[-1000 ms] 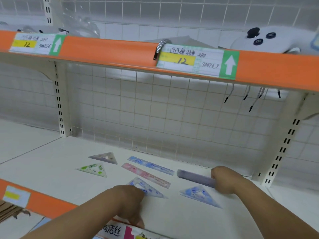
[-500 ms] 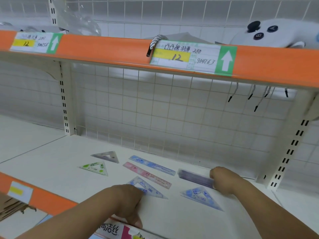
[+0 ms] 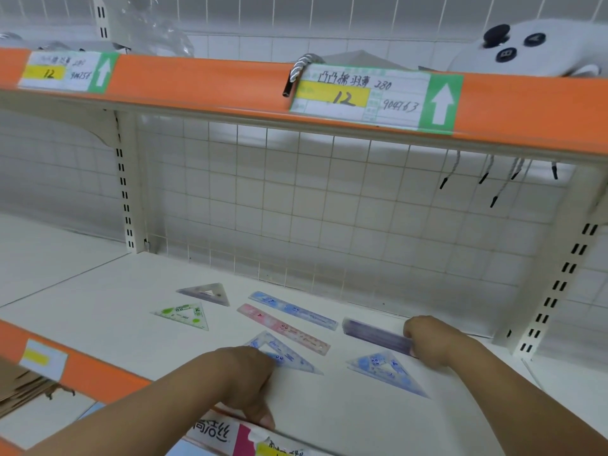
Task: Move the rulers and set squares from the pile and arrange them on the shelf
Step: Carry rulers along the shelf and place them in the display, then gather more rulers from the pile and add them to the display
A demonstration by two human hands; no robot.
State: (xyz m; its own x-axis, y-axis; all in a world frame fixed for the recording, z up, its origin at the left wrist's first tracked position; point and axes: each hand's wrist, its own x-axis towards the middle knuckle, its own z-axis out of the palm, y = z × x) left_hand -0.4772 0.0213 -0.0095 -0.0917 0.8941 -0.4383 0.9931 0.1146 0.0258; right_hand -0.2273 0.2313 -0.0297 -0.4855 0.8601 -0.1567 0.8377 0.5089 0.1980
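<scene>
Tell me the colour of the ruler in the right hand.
Purple: the ruler shows best in the head view.

Softly and evenly lit from overhead, brightest on the white shelf [image 3: 98,307] toward 8 o'clock. Dimmer beneath the orange shelf edge [image 3: 214,83], with a faint shadow band over the wire grid [image 3: 296,192] near 12 o'clock. Slightly soft throughout, bowed and smeared toward 3 and 9 o'clock.

Right hand [image 3: 431,341] grips purple ruler [image 3: 371,334] — left hand [image 3: 239,373] touches set square [image 3: 291,356].

On the shelf [image 3: 98,307], 2 rulers [image 3: 292,309] side by side, set squares [image 3: 184,315] left and before, ruler stack [image 3: 375,335] right
</scene>
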